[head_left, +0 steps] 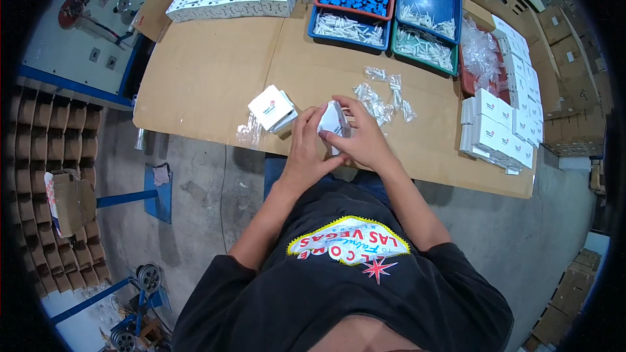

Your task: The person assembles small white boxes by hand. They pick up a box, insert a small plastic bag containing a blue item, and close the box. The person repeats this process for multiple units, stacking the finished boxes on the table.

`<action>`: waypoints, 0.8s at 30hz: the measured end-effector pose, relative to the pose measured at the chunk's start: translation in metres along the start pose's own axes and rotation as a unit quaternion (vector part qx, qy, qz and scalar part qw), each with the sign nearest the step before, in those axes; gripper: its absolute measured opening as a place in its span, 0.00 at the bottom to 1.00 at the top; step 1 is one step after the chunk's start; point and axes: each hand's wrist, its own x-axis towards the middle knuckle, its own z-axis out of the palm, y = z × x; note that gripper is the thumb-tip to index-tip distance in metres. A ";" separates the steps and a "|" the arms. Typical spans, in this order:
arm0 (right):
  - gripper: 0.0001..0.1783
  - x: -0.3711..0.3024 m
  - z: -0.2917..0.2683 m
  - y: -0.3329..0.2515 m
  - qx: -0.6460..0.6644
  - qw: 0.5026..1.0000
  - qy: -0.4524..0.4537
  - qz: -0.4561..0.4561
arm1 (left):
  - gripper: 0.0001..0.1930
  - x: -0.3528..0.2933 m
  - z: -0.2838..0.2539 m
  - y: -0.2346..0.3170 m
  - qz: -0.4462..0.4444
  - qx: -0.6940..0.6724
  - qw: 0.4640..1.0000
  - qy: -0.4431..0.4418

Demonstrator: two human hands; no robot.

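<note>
The left hand (pixel 304 151) and right hand (pixel 366 143) are both gripping a little white box (pixel 332 119). Some white squares (pixel 271 107) are sitting just left, clear baggies (pixel 373 105) lying right.

1 head-worn fisheye (left of 2) looks down from near above both hands (pixel 305 150) and table (pixel 215 58).

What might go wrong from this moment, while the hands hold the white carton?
The white carton is near the front edge of the table, so a slip might drop it to the floor. The small white stack sits close beside the left hand, which might knock it. The loose clear bags near the right hand could get brushed aside.
</note>
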 end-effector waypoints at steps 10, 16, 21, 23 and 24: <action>0.34 -0.036 -0.014 0.014 -0.036 0.988 -0.004 -0.152 | 0.32 0.012 0.026 0.013 -0.444 -0.633 0.618 -0.142; 0.36 -0.030 -0.014 0.010 -0.066 0.978 0.036 -0.193 | 0.27 0.027 0.026 0.042 -0.461 -0.630 0.619 -0.082; 0.36 -0.030 -0.008 0.018 -0.090 0.970 0.033 -0.225 | 0.26 0.020 0.035 0.044 -0.446 -0.643 0.623 -0.012; 0.35 -0.032 -0.004 0.020 -0.094 0.967 0.041 -0.235 | 0.27 0.017 0.038 0.042 -0.446 -0.646 0.619 0.005; 0.34 -0.032 -0.003 0.021 -0.095 0.966 0.043 -0.237 | 0.27 0.016 0.038 0.042 -0.446 -0.645 0.620 0.009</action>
